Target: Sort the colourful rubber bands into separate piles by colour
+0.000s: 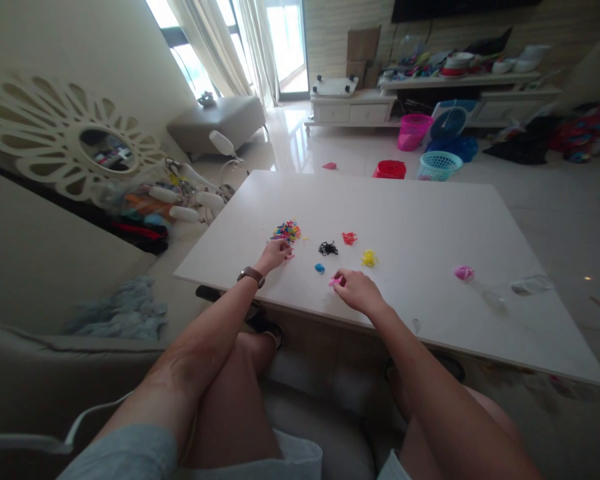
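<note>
On the white table (420, 220), a pile of mixed-colour small rubber bands (287, 231) sits just beyond my left hand (274, 256). That hand is closed in a pinch, with a pink rubber band (291, 254) showing at its fingertips. Closer to the front edge, my right hand (356, 289) has its fingers closed on pink rubber bands (335, 281). Between and beyond my hands lie single-colour heaps: blue bands (319, 268), black bands (329, 249), red bands (349, 238) and yellow bands (369, 258). The palm sides of both hands are hidden.
Toward the table's right end lie a pink-purple bundle (464, 273) and a clear plastic container (531, 285). A small clear item (417, 325) lies near the front edge. Past the far edge, a red basket (390, 169) and a light-blue basket (439, 165) stand on the floor.
</note>
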The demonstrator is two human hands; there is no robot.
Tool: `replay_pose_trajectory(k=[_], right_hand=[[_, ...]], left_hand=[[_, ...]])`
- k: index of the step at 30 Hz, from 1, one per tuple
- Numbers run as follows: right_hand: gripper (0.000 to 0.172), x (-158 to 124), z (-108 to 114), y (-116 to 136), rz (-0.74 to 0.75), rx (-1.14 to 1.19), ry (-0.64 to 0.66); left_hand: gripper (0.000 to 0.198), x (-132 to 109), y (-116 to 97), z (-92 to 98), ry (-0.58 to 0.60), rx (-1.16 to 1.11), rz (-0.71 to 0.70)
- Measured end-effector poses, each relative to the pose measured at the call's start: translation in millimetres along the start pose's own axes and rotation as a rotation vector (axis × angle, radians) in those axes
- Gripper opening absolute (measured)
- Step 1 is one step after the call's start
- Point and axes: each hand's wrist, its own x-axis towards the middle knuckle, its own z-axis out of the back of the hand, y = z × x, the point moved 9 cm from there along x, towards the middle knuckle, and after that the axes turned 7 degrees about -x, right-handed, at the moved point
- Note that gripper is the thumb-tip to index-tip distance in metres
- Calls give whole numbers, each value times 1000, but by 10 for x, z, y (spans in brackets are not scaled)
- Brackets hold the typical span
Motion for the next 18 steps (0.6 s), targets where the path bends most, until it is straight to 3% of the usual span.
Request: replay_pose_trajectory(k=[5, 9, 13, 18], right_hand=[[31, 23, -34, 83, 41, -2, -6], [30, 20, -60, 125, 56, -23, -5], [29, 11, -96, 106, 53, -38, 38], [29, -17, -61, 32, 43, -56, 47]], left_hand=[[15, -219, -493, -394, 144, -123, -218], [15, -273, -701, -643, 174, -149, -248], [13, -23, -855, -798, 85, -215, -175], [19, 407, -1217, -1113, 26, -145, -142]])
